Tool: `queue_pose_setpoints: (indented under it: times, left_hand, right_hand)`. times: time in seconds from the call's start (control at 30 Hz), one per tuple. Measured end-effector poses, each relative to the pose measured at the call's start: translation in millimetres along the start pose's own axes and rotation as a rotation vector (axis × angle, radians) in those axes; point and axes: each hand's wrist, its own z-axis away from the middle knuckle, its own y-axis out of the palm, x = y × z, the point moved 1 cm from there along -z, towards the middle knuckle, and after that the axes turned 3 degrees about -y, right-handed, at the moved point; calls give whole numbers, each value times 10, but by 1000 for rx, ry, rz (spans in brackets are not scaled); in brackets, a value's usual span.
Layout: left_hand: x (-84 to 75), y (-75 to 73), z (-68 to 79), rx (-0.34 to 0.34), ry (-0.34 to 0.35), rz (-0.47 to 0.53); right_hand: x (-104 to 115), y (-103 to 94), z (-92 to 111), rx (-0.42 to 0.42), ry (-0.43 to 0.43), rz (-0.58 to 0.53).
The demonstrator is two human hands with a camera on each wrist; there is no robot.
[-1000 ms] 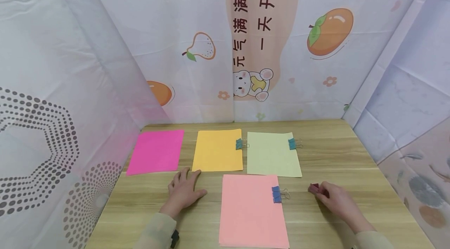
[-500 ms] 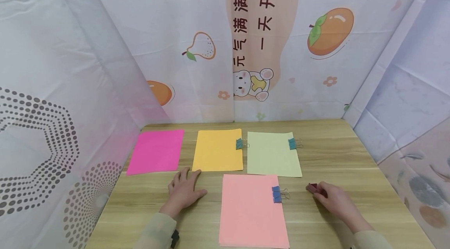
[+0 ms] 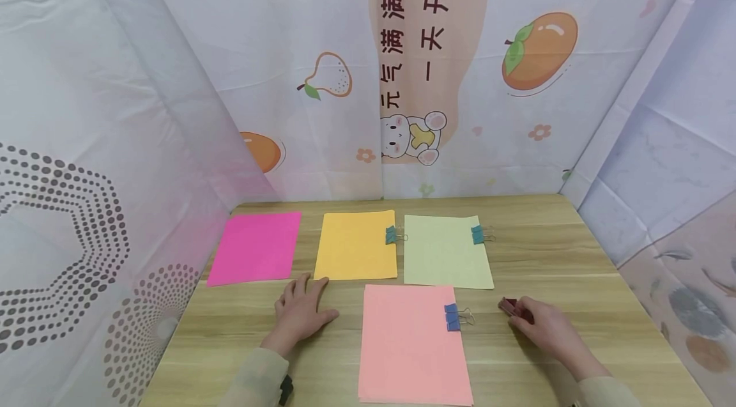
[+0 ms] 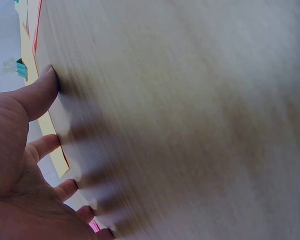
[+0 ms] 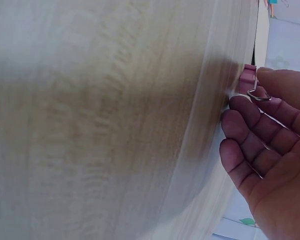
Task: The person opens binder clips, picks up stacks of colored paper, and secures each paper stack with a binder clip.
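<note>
My right hand [image 3: 543,325] pinches a dark red binder clip [image 3: 507,306] low over the table, right of the papers. In the right wrist view the binder clip [image 5: 247,79] shows a wire handle between thumb and index finger, the other fingers loosely bent. My left hand [image 3: 300,308] rests on the table with spread fingers, its fingertips by the lower left corner of the yellow paper [image 3: 353,247]. Between the hands lies a salmon-pink stack of paper [image 3: 411,349], a blue binder clip [image 3: 453,317] on its right edge.
A magenta sheet [image 3: 255,247] lies at the back left. The pale green paper [image 3: 445,253] at the back has a teal binder clip [image 3: 478,235] on its right edge; another teal clip [image 3: 391,235] grips the yellow paper. Printed curtains [image 3: 322,158] stand behind the wooden table [image 3: 552,228].
The right hand has shifted very slightly left, and the dark red binder clip has turned a little in its fingers. My left hand and the papers stay where they were.
</note>
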Motion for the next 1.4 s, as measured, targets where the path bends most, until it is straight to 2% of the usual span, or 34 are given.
queue_pose_setpoints:
  times: [0.3,0.67,0.97,1.4]
  left_hand:
    - [13,0,-1,-9,15,0]
    - [-11,-34,5,13,-5,-21]
    - [-1,-19,2,7,-3,-14]
    - [28,19,-18,2,6,-10]
  right_hand:
    - [27,7,10,22,11,-35]
    - [66,23,15,38,22,-61]
    - [85,56,34,18,-20,-64]
    - [109,63,94,-66,-85,-54]
